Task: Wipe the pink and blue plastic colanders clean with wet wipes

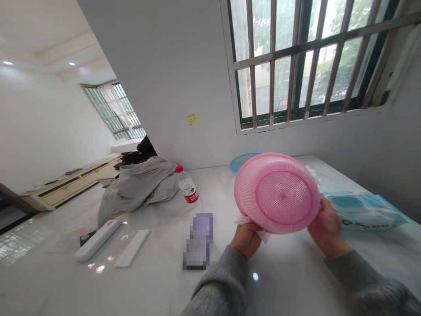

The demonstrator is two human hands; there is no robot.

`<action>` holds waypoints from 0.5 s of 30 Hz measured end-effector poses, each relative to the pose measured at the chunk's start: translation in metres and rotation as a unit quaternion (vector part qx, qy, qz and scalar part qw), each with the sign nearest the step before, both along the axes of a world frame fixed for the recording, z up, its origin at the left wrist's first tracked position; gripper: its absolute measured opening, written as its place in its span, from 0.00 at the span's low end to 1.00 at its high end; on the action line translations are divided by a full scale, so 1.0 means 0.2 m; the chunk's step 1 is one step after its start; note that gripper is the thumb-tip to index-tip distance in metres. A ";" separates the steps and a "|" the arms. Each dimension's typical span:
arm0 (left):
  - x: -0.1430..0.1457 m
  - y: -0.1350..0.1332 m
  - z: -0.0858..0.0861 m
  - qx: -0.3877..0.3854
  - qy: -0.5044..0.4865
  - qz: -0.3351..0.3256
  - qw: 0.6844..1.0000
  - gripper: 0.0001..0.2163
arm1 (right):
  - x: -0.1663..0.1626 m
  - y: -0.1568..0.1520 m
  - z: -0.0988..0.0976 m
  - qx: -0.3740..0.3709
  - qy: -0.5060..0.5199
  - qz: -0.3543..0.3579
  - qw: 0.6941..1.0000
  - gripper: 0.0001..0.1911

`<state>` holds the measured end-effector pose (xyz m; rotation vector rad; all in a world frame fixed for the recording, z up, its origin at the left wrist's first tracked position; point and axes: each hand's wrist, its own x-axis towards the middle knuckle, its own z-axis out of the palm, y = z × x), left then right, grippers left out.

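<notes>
Over the near edge of the white marble counter (141, 289), the left hand (246, 240) pinches a white tissue (263, 235) against a round pink plastic mesh basket (278, 193); the right hand (329, 228) grips its right rim; a loosened grip could drop it.

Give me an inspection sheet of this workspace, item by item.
Surface: white marble counter, glossy.
Job's things: pink plastic basket, base facing the viewer; white tissue at its rim.
Clutter: wipes packet, blue lid, water bottle, grey jacket, white remote, blurred item.
Hands: left hand holds tissue against the rim; right hand grips the rim.
Cables: nothing seen.
Surroundings: barred window, yellow sticky note, low cabinet.
</notes>
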<state>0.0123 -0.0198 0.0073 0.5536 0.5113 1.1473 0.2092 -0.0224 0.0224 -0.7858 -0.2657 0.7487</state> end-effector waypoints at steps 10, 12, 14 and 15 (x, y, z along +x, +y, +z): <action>0.03 -0.03 -0.03 -0.022 0.008 -0.012 1.000 0.24 | 0.09 -0.01 -0.02 -0.105 0.010 -0.077 0.991 0.08; 0.04 -0.04 -0.03 -0.028 -0.005 -0.009 1.000 0.25 | 0.04 0.01 -0.06 -0.090 0.031 -0.083 0.992 0.06; 0.05 -0.05 -0.03 -0.030 -0.009 -0.006 0.999 0.25 | -0.02 0.03 -0.09 -0.069 0.038 -0.071 0.994 0.07; 0.05 -0.05 -0.03 -0.030 -0.008 -0.006 0.999 0.25 | -0.05 0.03 -0.11 -0.057 0.036 -0.059 0.996 0.09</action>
